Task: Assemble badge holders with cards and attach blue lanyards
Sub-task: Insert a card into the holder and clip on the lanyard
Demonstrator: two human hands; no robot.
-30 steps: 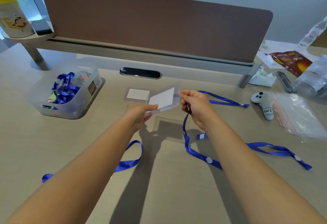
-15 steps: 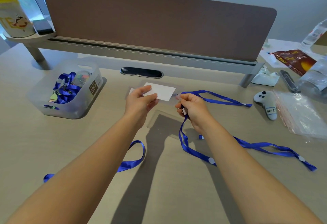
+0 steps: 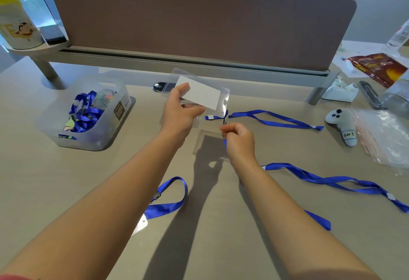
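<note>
My left hand (image 3: pixel 180 111) holds a clear badge holder (image 3: pixel 219 94) with a white card (image 3: pixel 202 96) inside, lifted above the desk. My right hand (image 3: pixel 238 139) is just below and to the right of it, pinching the clip end of a blue lanyard (image 3: pixel 272 119). That clip sits at the holder's lower right edge. The lanyard's strap trails right across the desk. A second blue lanyard (image 3: pixel 327 180) lies to the right of my right forearm. A third blue lanyard (image 3: pixel 170 204) loops under my left forearm.
A clear plastic bin (image 3: pixel 88 113) with several blue lanyards stands at the left. A brown desk divider (image 3: pixel 199 25) runs along the back. A small grey controller (image 3: pixel 344 124), a clear plastic bag (image 3: pixel 385 138) and snack packets (image 3: pixel 376 65) lie at the right.
My left hand has raised the badge holder with the card up off the desk. My right hand has dropped slightly lower, still pinching the lanyard's clip end.
</note>
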